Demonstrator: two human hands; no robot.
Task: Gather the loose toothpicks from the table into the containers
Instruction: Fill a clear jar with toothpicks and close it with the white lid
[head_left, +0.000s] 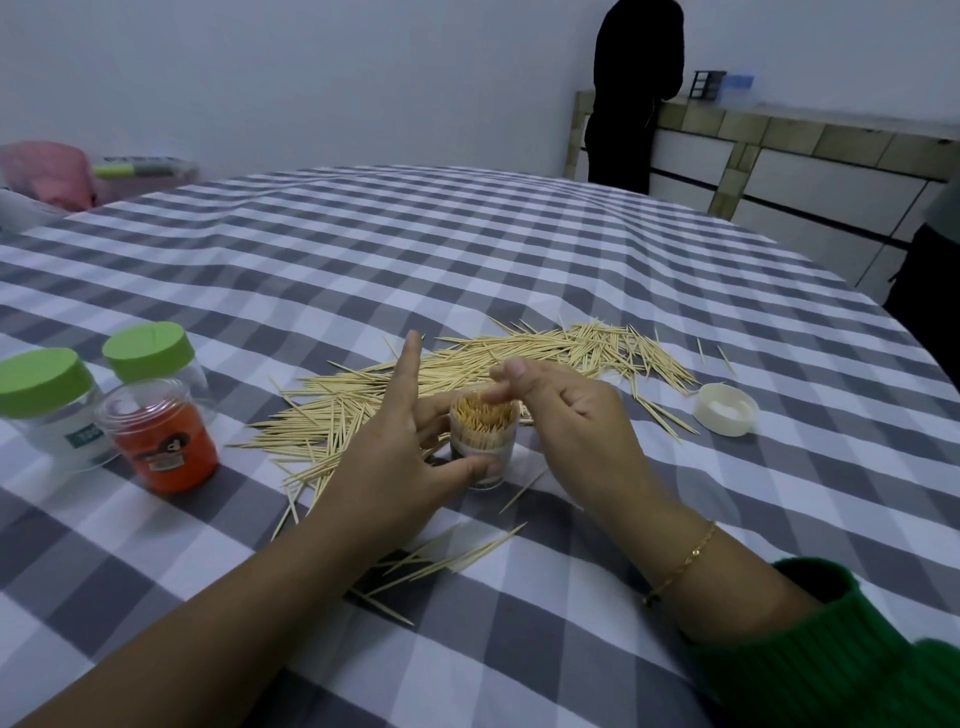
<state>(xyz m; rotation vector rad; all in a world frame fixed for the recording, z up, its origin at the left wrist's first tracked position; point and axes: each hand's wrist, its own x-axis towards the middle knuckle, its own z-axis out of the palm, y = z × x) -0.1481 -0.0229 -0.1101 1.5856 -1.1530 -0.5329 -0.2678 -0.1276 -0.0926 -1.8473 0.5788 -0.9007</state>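
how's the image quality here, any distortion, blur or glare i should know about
Head view: wide-angle bending curves the table's far edge and the checks; light is dim, flat and bluish, with soft shadows and no strong glare; the right hand's fingertips over the toothpick container look slightly smeared; the pink items far left are soft.

The worktop (519, 249) wears a matt woven checked cloth, lightly creased. The toothpicks (519, 358) look like pale, dry wood. The container (480, 447) at the centre is clear glossy plastic, as are the three jars (156, 431) at nine o'clock with matt green lids. The white cap (726, 409) at three o'clock is smooth plastic.
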